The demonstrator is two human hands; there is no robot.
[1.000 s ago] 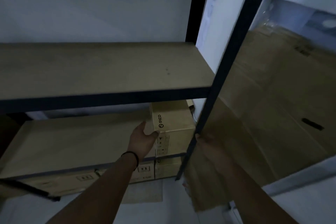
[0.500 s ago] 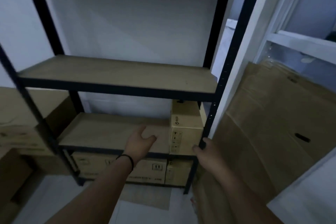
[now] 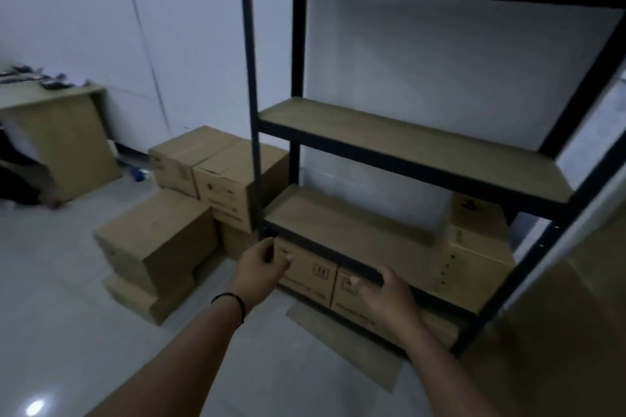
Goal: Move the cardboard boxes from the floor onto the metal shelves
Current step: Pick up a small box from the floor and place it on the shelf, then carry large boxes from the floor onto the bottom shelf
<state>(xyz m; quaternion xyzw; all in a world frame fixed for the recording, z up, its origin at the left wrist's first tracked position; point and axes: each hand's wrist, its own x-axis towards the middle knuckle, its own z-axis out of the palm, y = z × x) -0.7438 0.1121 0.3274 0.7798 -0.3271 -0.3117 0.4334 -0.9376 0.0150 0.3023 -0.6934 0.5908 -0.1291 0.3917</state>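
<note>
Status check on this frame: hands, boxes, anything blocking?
Left hand and right hand empty, fingers loosely curled. Stacked boxes on floor left of metal shelves. Nothing blocking.

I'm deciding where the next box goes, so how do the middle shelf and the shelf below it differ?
The middle shelf sits higher and looks bare; the lower shelf carries a small cardboard box at its right end. The lower shelf is also closer to both hands. Both are tan boards in the same dark metal frame.

Dim bluish light, soft motion blur, wide-angle edge distortion
</note>
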